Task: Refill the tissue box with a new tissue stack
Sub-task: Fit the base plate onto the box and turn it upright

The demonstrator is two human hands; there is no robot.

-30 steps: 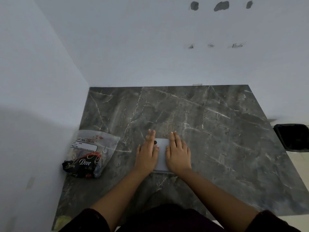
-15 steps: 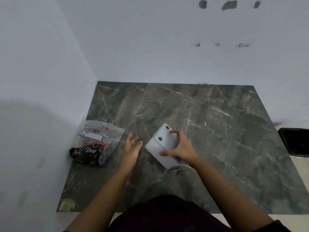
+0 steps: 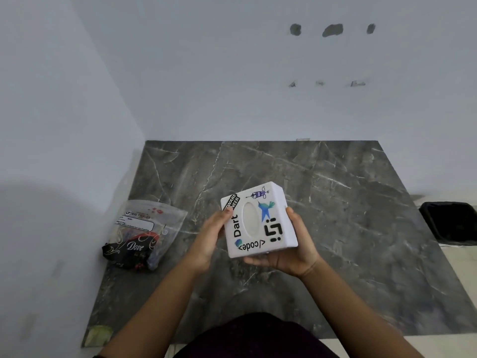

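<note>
Now the white square sticker-covered tissue box [image 3: 258,219] is up off the dark marble slab [image 3: 361,202], flipped opening-up, left hand [image 3: 209,237] and right hand [image 3: 289,250] clasping it; refilling looks barely begun.

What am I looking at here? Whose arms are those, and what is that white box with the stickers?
There is no machine here. The arms belong to a person who wears a camera on their head, so you see what they see, looking forward and down.

The left hand and the right hand hold a white tissue box up above a dark marble table, one hand at each side. The box carries stickers, such as "Dart" and "code", and has an oval hole in the middle where tissues come out.

On the table, off to the left, lies a clear plastic bag with a label reading "Big Tissues" and a dark "Dove" packet inside. At the far right sits a black bin.
</note>
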